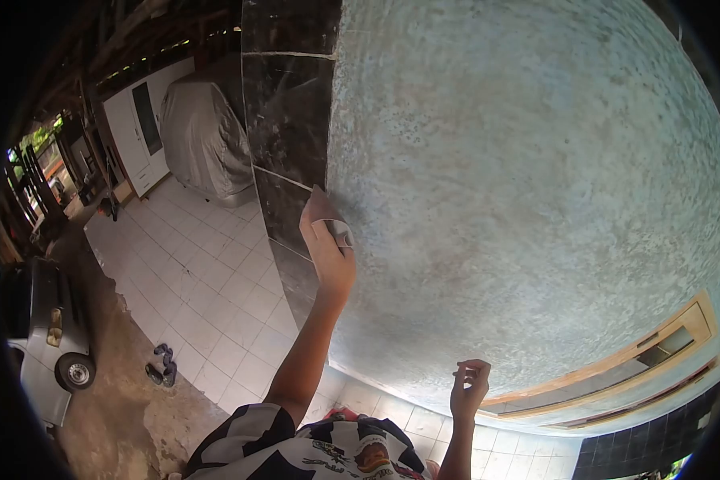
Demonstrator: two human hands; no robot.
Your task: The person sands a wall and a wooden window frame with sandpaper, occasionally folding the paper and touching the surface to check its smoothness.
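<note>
My left hand [329,256] is closed around a folded piece of sandpaper [320,204], brownish with a pale curled edge. It presses the sheet to the pale blue-green wall [536,160], right where the wall meets a strip of dark tiles [290,112]. Lower down to the right, my right hand [470,390] is held up in front of the wall. Its fingers are loosely bent and apart, and nothing shows in them.
White floor tiles [208,264] run along the wall's foot. A covered vehicle-like shape [204,136] stands by a white cabinet [140,120]. At left are a parked car [44,344] and sandals [162,366]. Wooden-framed openings [616,368] sit in the wall at right.
</note>
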